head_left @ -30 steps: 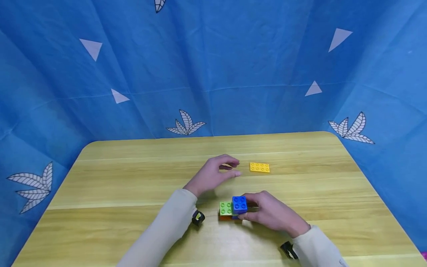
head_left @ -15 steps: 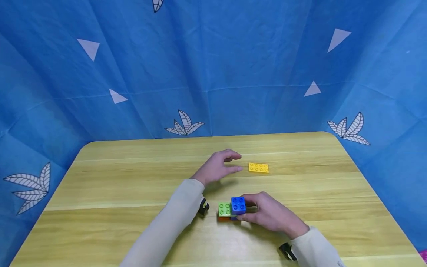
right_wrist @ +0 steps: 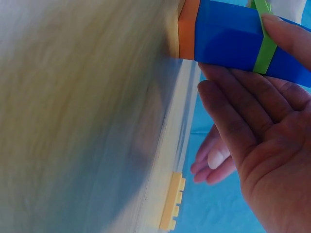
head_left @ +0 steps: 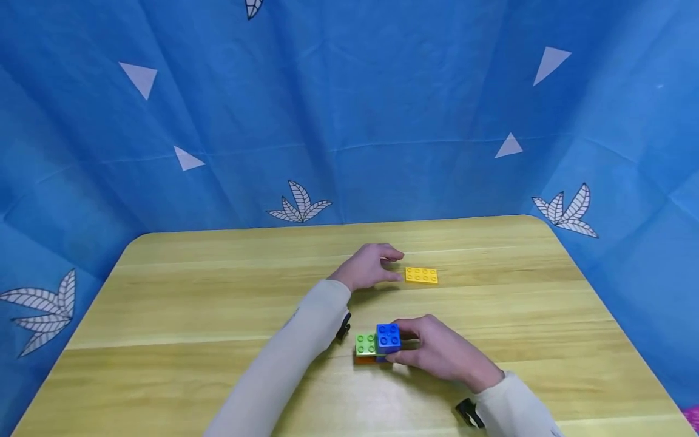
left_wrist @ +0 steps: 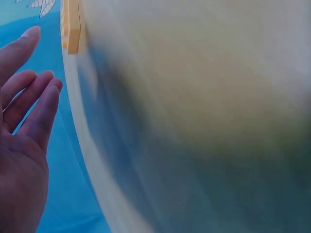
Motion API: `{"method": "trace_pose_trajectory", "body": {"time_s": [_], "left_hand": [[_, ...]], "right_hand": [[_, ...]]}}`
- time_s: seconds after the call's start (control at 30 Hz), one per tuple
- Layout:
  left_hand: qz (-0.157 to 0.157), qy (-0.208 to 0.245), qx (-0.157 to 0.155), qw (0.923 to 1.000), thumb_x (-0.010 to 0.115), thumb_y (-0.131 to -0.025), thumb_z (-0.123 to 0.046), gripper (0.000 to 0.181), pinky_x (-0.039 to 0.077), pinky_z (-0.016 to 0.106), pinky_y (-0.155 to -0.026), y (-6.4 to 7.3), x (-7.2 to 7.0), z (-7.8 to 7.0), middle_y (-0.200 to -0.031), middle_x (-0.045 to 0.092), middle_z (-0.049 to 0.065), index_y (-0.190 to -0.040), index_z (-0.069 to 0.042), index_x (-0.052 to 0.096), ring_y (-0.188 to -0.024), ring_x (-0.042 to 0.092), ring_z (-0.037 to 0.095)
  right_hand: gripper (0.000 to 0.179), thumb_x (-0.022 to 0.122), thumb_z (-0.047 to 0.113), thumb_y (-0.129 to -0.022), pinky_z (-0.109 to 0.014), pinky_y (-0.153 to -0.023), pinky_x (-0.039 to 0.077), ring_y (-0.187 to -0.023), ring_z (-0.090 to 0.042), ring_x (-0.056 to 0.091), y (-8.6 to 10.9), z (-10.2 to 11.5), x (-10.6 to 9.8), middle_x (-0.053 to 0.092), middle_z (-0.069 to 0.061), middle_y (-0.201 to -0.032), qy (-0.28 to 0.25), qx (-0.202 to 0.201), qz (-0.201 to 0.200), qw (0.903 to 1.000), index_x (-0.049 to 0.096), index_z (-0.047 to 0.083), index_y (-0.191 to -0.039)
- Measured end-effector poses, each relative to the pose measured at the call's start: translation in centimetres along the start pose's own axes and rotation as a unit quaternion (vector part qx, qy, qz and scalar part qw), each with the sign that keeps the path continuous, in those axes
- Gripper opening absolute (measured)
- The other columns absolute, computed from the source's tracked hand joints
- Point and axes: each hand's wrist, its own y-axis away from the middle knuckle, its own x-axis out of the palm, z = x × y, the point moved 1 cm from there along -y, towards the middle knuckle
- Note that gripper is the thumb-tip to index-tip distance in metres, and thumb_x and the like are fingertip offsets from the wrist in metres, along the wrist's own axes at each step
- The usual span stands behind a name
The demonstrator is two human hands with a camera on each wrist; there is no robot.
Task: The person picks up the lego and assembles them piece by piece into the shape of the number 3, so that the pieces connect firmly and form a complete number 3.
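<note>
My right hand grips the right end of a small block stack, thumb on the near side and fingers on the far side. The stack has a blue brick on top and a light green plate under it. Seen from the right wrist, another blue brick and an orange plate form its lower part, down at the table. Beyond it, my left hand reaches out with thumb and fingers spread apart. Its fingertips are close to the left end of a flat yellow plate, holding nothing.
The wooden table has rounded far corners. Behind it and at both sides hangs a blue cloth with leaf and triangle prints. Black wrist cameras sit under both sleeves, the right one low over the table.
My left hand has moved right and a little away from me, up to the yellow plate's left end. My right hand stays on the stack. The view has shifted slightly.
</note>
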Motion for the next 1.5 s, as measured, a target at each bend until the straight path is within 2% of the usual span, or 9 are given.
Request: {"method": "trace_pose_trajectory", "body": {"time_s": [0.17, 0.4, 0.63, 0.87, 0.97, 1.03, 1.23, 1.33, 1.5], "left_hand": [[0.023, -0.039, 0.006, 0.999, 0.078, -0.086, -0.026, 0.05, 0.047, 0.025, -0.094, -0.8, 0.2, -0.8, -0.127, 0.06, -0.002, -0.132, -0.011, 0.064, -0.112, 0.058, 0.013], [0.034, -0.11, 0.018, 0.9932, 0.077, -0.087, -0.029, 0.049, 0.046, 0.022, -0.093, -1.3, 0.3, -1.0, -0.124, 0.061, -0.003, -0.131, -0.012, 0.064, -0.108, 0.058, 0.01], [0.05, -0.179, 0.039, 0.9819, 0.076, -0.088, -0.031, 0.048, 0.046, 0.019, -0.087, -2.0, 0.9, -1.8, -0.115, 0.062, -0.002, -0.13, -0.011, 0.065, -0.098, 0.057, 0.01], [0.058, -0.252, 0.062, 0.964, 0.076, -0.088, -0.033, 0.034, 0.043, 0.021, -0.08, -2.6, 1.6, -2.1, -0.099, 0.055, -0.005, -0.117, -0.015, 0.071, -0.087, 0.05, 0.01], [0.06, -0.265, 0.064, 0.9602, 0.075, -0.089, -0.031, 0.028, 0.043, 0.022, -0.078, -2.7, 1.6, -2.1, -0.095, 0.053, -0.005, -0.112, -0.015, 0.072, -0.085, 0.049, 0.011], [0.061, -0.26, 0.058, 0.9619, 0.074, -0.089, -0.029, 0.026, 0.042, 0.023, -0.077, -2.6, 1.5, -2.0, -0.095, 0.052, -0.004, -0.111, -0.014, 0.071, -0.085, 0.049, 0.012], [0.051, -0.195, 0.028, 0.979, 0.074, -0.09, -0.026, 0.03, 0.045, 0.021, -0.078, -1.9, 1.2, -1.5, -0.099, 0.054, -0.004, -0.115, -0.011, 0.069, -0.087, 0.051, 0.011], [0.043, -0.161, 0.028, 0.9856, 0.075, -0.089, -0.024, 0.032, 0.046, 0.02, -0.077, -1.7, 0.9, -1.3, -0.098, 0.054, -0.003, -0.115, -0.008, 0.068, -0.086, 0.053, 0.011], [0.019, -0.096, 0.028, 0.9948, 0.077, -0.087, -0.018, 0.031, 0.048, 0.017, -0.076, -1.0, 0.5, -0.7, -0.097, 0.055, -0.002, -0.114, -0.006, 0.069, -0.084, 0.056, 0.009]], "right_hand": [[0.023, 0.074, 0.028, -0.089, -0.036, -0.089, 0.051, -0.097, -0.008, 0.063, 0.1, 0.1, -0.1, 0.069, 0.012, -0.105, 0.004, 0.0, -0.002, 1.0, 0.069, 0.018, -0.109], [0.025, 0.074, 0.028, -0.089, -0.037, -0.089, 0.051, -0.097, -0.009, 0.063, 0.0, 0.3, -0.1, 0.069, 0.011, -0.105, 0.002, -0.003, 0.003, 1.0, 0.069, 0.017, -0.11], [0.021, 0.073, 0.03, -0.09, -0.035, -0.087, 0.052, -0.094, -0.009, 0.063, 0.1, 0.3, 0.0, 0.068, 0.016, -0.101, 0.001, -0.002, 0.005, 1.0, 0.068, 0.021, -0.108], [0.024, 0.072, 0.031, -0.091, -0.032, -0.086, 0.052, -0.096, -0.007, 0.063, 0.1, 0.3, -0.1, 0.068, 0.016, -0.103, 0.002, -0.006, 0.004, 1.0, 0.068, 0.019, -0.111], [0.024, 0.071, 0.031, -0.091, -0.032, -0.086, 0.051, -0.097, -0.007, 0.063, 0.2, 0.2, 0.0, 0.068, 0.016, -0.103, 0.0, -0.01, 0.005, 0.9999, 0.068, 0.019, -0.112], [0.022, 0.071, 0.031, -0.091, -0.032, -0.086, 0.051, -0.096, -0.007, 0.063, 0.2, 0.2, 0.0, 0.068, 0.016, -0.102, 0.002, -0.012, 0.004, 0.9999, 0.068, 0.02, -0.11], [0.024, 0.072, 0.03, -0.091, -0.031, -0.085, 0.052, -0.092, -0.006, 0.062, 0.2, 0.1, 0.0, 0.068, 0.016, -0.101, 0.007, -0.011, 0.001, 0.9999, 0.068, 0.019, -0.111], [0.025, 0.072, 0.03, -0.091, -0.031, -0.084, 0.052, -0.092, -0.006, 0.062, 0.3, 0.1, 0.0, 0.068, 0.015, -0.102, 0.009, -0.01, -0.002, 0.9999, 0.068, 0.017, -0.112], [0.021, 0.071, 0.034, -0.091, -0.03, -0.083, 0.051, -0.09, -0.006, 0.061, 0.2, 0.1, 0.1, 0.067, 0.018, -0.099, 0.013, -0.016, -0.002, 0.9998, 0.067, 0.022, -0.108]]}}
